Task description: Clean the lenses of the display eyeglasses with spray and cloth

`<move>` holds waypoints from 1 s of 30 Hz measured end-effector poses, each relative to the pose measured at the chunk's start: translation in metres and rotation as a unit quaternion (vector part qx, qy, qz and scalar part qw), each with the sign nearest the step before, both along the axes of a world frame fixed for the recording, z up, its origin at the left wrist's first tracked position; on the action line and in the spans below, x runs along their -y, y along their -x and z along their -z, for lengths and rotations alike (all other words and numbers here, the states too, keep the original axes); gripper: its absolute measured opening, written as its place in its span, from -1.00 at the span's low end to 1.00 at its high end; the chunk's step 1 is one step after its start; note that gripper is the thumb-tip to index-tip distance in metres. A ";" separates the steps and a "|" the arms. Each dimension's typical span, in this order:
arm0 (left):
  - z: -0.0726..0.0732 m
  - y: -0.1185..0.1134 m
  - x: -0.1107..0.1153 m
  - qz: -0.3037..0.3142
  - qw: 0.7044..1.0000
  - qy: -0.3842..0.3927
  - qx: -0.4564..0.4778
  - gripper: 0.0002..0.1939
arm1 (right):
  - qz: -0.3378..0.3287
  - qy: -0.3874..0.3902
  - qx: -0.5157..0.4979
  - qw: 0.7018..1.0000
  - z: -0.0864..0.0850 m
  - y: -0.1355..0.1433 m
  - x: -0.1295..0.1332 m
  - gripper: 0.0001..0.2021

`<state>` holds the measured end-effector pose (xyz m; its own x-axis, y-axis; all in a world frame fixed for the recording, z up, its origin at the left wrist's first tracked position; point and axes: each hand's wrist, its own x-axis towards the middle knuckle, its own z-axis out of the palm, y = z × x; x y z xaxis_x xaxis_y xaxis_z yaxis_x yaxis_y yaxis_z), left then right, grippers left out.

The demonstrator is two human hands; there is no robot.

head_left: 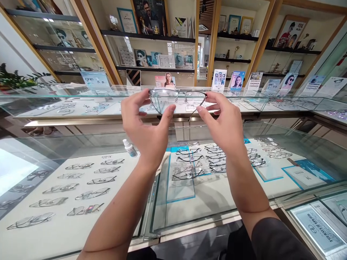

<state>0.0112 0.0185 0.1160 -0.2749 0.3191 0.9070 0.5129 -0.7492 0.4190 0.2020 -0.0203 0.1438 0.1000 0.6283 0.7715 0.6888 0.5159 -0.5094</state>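
Note:
A pair of eyeglasses [177, 94] with a dark upper rim and clear lenses is held up in front of me, its temples folded out toward me. My left hand [148, 124] grips the left end of the frame, fingers behind the hinge and thumb near the temple. At the other end, my right hand [223, 121] pinches the frame by the hinge, thumb close to the right temple. Both hands are raised above the glass counter [217, 218]. Below them, rows of eyeglasses [189, 158] lie inside the counter.
A small white spray bottle [130, 148] stands on the glass left of my left wrist. More eyeglasses [80, 166] lie in the left case. Across the aisle is another glass display counter [108, 106] with advertising cards [237, 80]. Shelves [151, 36] fill the back wall.

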 end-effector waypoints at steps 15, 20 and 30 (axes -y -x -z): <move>0.000 -0.001 -0.003 0.015 1.000 0.019 0.009 -0.44 | 0.015 -0.026 0.001 1.000 0.001 0.004 0.005 -0.62; -0.001 -0.002 -0.003 0.026 0.999 0.031 0.027 -0.42 | 0.012 -0.042 -0.003 0.999 0.001 0.005 0.006 -0.62; 0.000 0.003 -0.007 0.047 0.998 0.048 0.019 -0.37 | 0.031 -0.056 0.018 0.998 0.003 0.007 0.007 -0.62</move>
